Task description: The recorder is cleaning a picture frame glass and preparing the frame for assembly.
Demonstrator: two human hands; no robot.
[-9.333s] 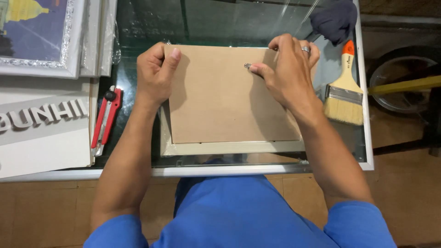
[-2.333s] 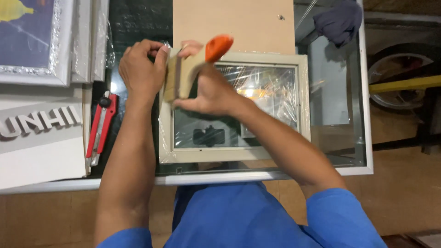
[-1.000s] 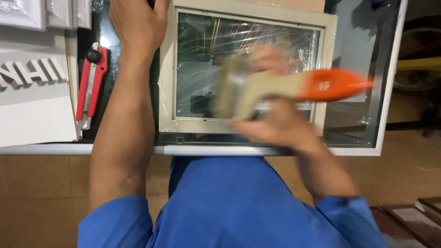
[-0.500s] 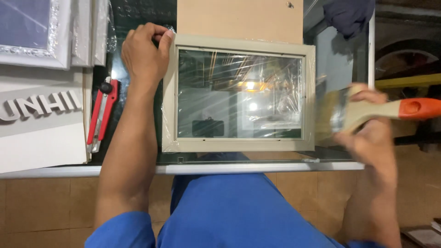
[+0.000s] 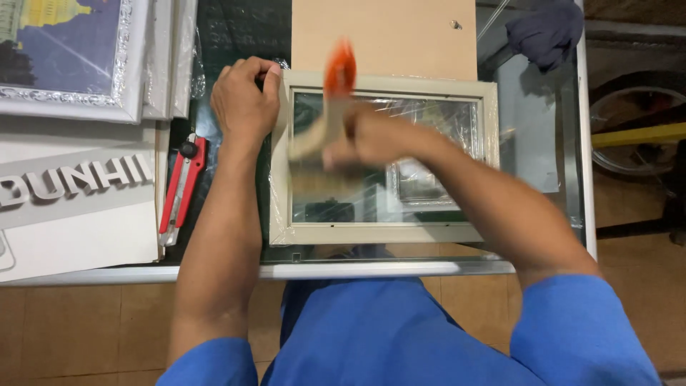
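We steady beige frame (image 5: pixel 386 232), lying face-down on glass table (image 5: pixel 543 164), left hand (image 5: pixel 243 100) fingers curled on top-left corner. Right hand (image 5: pixel 375 136), blurred, fingers closed around orange-handled brush (image 5: pixel 325 118). We judge: light strokes outward across glass, frame pinned.

Left hand (image 5: pixel 243 100) fingers curled, thumb tucked, forearm running straight up from lower left. Right hand (image 5: pixel 368 136) motion-blurred, closed in grip, forearm angled in from lower right. Sleeves short, blue.
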